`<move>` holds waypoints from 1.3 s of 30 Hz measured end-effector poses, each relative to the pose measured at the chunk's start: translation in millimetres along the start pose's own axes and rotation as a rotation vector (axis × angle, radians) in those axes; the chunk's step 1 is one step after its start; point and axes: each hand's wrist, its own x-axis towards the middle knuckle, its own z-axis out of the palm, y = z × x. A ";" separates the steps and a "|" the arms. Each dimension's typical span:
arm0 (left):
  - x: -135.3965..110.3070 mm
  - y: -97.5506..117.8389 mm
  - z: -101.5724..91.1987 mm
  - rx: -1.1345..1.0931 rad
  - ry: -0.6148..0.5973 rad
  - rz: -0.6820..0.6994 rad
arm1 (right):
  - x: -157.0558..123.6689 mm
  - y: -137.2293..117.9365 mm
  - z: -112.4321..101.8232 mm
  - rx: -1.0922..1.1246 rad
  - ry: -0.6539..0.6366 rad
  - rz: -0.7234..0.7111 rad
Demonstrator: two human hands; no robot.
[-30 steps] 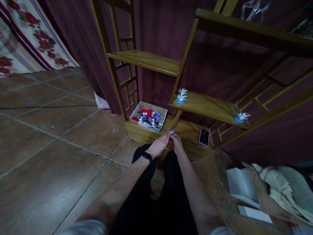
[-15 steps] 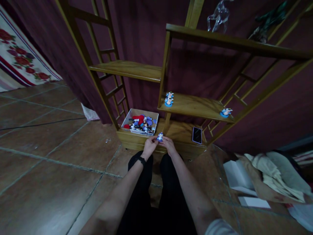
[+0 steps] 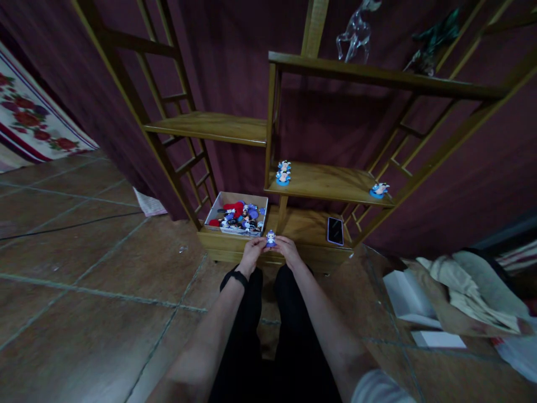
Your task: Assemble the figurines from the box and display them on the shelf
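Note:
A small purple-and-white figurine [image 3: 271, 239] stands upright between my two hands, in front of the low shelf. My left hand [image 3: 253, 252] pinches its base from the left, with a black band on that wrist. From the other side, my right hand [image 3: 288, 250] has its fingers closed on the same base. Just beyond my left hand, a cardboard box [image 3: 212, 211] holds many loose figurines and red pieces. On the middle shelf [image 3: 323, 182], two blue-based figurines [image 3: 283, 174] are close together at the left, and another figurine [image 3: 379, 190] is at the right end.
A phone [image 3: 335, 231] lies on the low shelf at the right. Higher up are a clear glass horse [image 3: 356, 34] and a dark green ornament [image 3: 436, 42]. White box pieces [image 3: 411, 299] and crumpled cloth [image 3: 465, 291] lie on the floor to the right.
The view has shifted slightly. Both hands still hold the figurine, which seems turned a little, its face now more toward me.

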 end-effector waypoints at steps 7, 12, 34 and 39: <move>2.1 -1.3 -2.8 0.011 -0.017 -0.025 | -3.6 -5.0 1.9 -0.043 -0.028 0.036; 3.7 -2.7 -3.6 0.034 -0.010 -0.025 | -2.3 -5.2 0.9 -0.062 -0.090 0.057; 1.1 1.0 -2.7 0.011 -0.005 -0.040 | -10.5 -11.7 0.9 -0.022 -0.114 0.036; -0.5 2.1 -0.6 -0.026 0.000 -0.036 | -12.8 -14.2 3.7 -0.009 -0.054 0.042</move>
